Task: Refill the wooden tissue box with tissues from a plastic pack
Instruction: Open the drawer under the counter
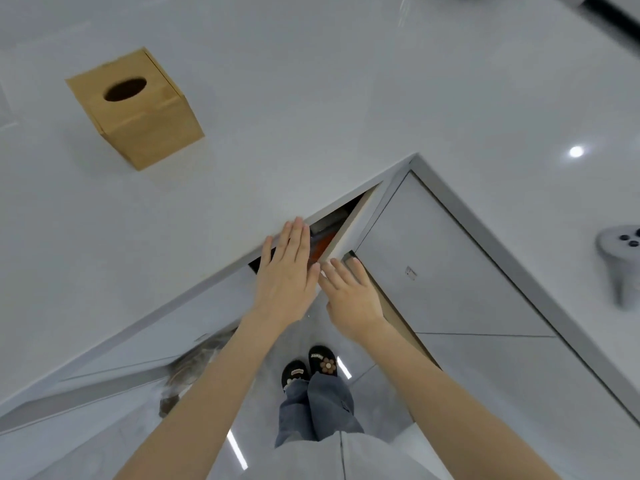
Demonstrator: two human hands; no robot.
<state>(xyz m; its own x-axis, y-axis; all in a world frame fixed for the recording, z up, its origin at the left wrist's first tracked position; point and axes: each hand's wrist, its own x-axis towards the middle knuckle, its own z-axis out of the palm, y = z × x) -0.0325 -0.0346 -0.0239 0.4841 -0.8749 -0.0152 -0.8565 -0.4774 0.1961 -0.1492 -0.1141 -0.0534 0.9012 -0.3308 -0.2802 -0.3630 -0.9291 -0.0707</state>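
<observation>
fetching stage, by the look of it: wooden tissue box (133,107) upright on the white counter (311,98), well apart from both hands, round hole dark, no tissue poking out. no plastic pack plainly in view; something orange and grey inside the part-open drawer (327,237) under the counter corner, too hidden to name.

left hand (289,271) flat, fingers straight and together, holding nothing, fingertips reaching over the counter lip at the drawer gap. right hand (349,296) loosely spread, also holding nothing, fingers at the drawer front near the metal handle (349,256); actual contact hard to judge.

to do this step well:
1. hook the right fingers firmly on the handle and pull straight out, not sideways, since the drawer sits in a tight corner beside the neighbouring cabinet door (450,271).
2. keep the left fingers clear of the gap until open wide enough, then reach in.
3. lift the pack out level, avoiding a snag on the counter edge.

white controller (623,254) on the counter at right, best left alone.
</observation>
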